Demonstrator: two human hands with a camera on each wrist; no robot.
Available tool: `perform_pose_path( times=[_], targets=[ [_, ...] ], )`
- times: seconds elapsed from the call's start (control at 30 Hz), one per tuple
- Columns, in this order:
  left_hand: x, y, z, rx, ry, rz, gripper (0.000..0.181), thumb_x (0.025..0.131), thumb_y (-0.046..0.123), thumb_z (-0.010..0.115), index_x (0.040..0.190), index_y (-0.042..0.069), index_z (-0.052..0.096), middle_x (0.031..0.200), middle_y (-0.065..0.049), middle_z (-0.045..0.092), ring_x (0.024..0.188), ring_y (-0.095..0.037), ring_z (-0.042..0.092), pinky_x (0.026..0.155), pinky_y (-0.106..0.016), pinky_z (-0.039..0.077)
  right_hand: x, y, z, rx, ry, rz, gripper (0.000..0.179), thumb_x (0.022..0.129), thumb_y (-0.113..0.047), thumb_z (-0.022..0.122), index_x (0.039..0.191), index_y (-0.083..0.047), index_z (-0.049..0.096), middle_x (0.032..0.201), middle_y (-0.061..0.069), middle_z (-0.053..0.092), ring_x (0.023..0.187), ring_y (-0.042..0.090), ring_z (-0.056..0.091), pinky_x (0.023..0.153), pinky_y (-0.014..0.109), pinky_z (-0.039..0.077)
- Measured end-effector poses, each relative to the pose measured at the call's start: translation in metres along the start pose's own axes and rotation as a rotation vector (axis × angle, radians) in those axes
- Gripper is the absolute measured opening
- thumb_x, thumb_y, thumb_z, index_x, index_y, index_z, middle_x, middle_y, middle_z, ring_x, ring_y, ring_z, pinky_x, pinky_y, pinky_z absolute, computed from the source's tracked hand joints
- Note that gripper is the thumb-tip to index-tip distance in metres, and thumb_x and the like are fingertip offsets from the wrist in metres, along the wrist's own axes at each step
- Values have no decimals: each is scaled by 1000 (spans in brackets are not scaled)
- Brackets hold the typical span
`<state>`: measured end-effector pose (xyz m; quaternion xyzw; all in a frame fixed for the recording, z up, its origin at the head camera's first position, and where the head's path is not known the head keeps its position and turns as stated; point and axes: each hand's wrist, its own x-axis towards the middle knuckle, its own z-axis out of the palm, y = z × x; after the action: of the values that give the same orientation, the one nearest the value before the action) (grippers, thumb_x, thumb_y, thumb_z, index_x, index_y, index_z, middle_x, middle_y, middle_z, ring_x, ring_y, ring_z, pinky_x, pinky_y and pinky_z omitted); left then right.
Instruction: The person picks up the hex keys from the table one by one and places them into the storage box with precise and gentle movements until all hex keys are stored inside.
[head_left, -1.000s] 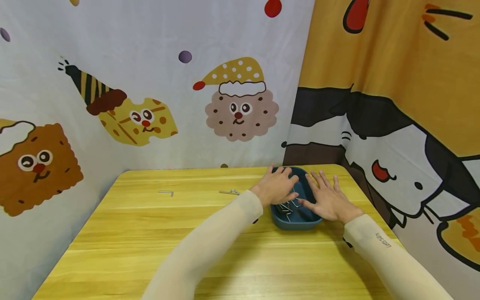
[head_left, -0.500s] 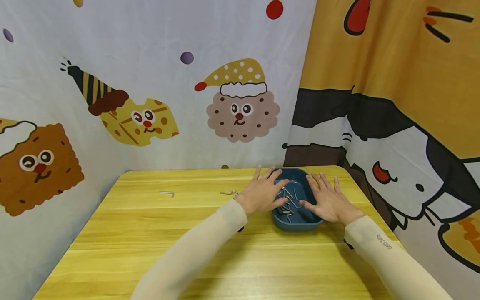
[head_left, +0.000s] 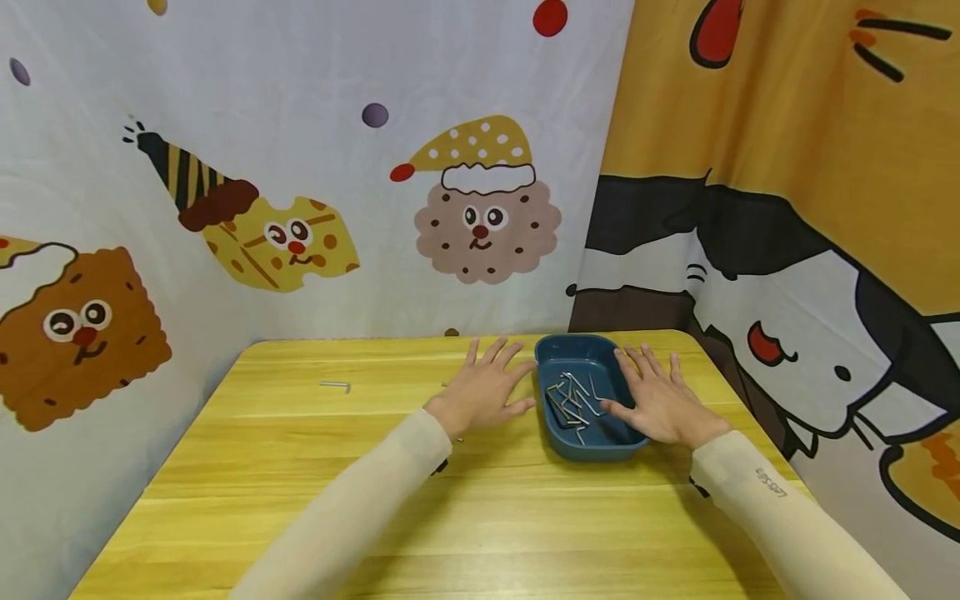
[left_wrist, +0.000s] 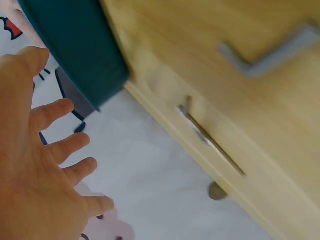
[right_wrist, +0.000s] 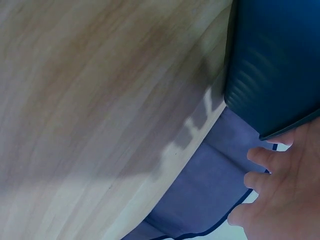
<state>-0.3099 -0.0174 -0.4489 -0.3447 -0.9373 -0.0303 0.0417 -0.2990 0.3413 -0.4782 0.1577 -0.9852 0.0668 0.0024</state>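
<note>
Two hands in the head view, both with fingers spread. The left hand (head_left: 483, 392) was over the box half a second ago and has now swung out to its left, fingers straight, holding nothing. The right hand (head_left: 663, 400) has barely budged: it's laid along the right rim of the dark blue box (head_left: 592, 453), no wrap-around grip that I can see. With the left one out of the way, the bunch of hex keys (head_left: 576, 384) inside shows properly. One loose hex key (head_left: 334, 384) lies on the left of the table (head_left: 487, 525).

Left wrist view: a thin bent key (left_wrist: 212, 143) lies near the table's far edge, a blurry bent key (left_wrist: 270, 58) nearer in; palm's bare.

Right wrist view: relaxed fingers at the box's outer side, can't tell if they're pressing.

My read: left hand's free, with at least three keys outside the box.
</note>
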Motion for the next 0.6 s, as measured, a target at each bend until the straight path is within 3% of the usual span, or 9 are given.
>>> perform_pose_path(
  times=[0.33,0.6],
  targets=[
    [-35,-33,10,-37,-44,-41,68,120,59,58,179,26,49,190,-13,38,179,-43,33,141,-82,23,2,0,0,4,-8,-4,106,115,-67,61,185,1,20,192,31,21,179,61,11,137,91,0],
    [-56,-49,18,-65,-41,-29,63,120,54,63,173,22,56,182,-15,49,173,-40,44,139,-84,26,3,2,1,8,-14,2,107,115,-69,59,185,1,19,192,32,20,179,61,9,137,91,0]
  ],
)
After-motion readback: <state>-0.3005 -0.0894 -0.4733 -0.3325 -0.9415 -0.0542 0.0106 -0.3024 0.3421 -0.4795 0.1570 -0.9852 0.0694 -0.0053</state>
